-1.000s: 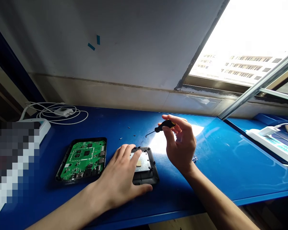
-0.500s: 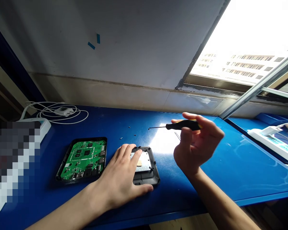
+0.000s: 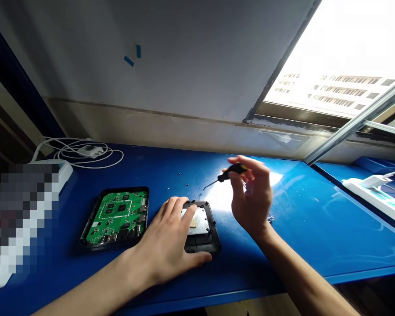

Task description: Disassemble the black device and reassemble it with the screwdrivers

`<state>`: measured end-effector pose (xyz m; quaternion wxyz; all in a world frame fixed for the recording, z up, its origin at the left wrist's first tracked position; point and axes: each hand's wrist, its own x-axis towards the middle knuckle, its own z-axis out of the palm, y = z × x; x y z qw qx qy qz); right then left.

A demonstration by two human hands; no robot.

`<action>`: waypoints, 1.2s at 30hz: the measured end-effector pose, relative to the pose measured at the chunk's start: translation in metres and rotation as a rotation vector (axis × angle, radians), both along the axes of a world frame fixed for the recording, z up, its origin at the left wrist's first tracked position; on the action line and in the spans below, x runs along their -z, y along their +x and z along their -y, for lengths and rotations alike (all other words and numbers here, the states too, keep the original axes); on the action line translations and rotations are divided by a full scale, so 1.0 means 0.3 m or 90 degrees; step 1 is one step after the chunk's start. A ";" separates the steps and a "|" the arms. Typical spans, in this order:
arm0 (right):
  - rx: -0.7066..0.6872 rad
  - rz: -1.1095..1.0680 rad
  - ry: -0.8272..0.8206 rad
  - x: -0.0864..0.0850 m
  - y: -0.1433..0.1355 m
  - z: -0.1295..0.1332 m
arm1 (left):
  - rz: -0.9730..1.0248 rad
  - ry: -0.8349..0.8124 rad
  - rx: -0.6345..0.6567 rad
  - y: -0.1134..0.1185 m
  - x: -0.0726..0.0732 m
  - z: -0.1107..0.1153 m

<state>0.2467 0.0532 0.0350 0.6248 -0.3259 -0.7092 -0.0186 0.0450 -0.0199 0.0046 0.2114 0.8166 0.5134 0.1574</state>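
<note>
Two shallow black containers lie side by side on the blue counter [image 3: 303,228]. The one on the left, a black case [image 3: 83,241], holds a green circuit board [image 3: 115,221] that fills most of its inside, with chips near the middle and metal ports lined up along the right and near edges. Just to its right lies a black cover [image 3: 204,243], with a silvery metal plate [image 3: 202,219] inside it and a small tan pad [image 3: 193,224] on the plate.

The left hand [image 3: 167,239] is spread wide over the left part of the cover, the thumb stretched along its near side. The right hand [image 3: 252,199] holds a black-and-yellow screwdriver [image 3: 228,173] between thumb and fingers, its shaft slanting down to the left; a dark speck at the tip is too small to identify.

Three tiny screws [image 3: 186,184] lie scattered beyond the cover. Farther back, a white charger [image 3: 91,151] sits among loops of white cable [image 3: 120,163]. At the right is a white power strip [image 3: 375,193]. Two blue tape strips [image 3: 138,51] mark the grey wall [image 3: 191,61], and bright light comes through the window [image 3: 349,48].
</note>
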 end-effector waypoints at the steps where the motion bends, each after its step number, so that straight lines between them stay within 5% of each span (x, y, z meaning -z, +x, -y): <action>1: 0.004 0.021 -0.032 0.002 0.001 0.000 | 0.003 0.006 -0.002 0.000 0.002 0.000; 7: 0.010 -0.046 0.038 0.003 0.006 0.000 | 0.008 0.006 0.002 -0.001 0.009 -0.001; 12: 0.019 0.008 -0.061 0.003 0.006 -0.001 | 0.015 0.013 -0.006 0.000 0.005 -0.004; 36: 0.049 0.020 -0.111 0.014 0.008 -0.006 | -0.004 -0.030 0.012 0.004 -0.032 -0.003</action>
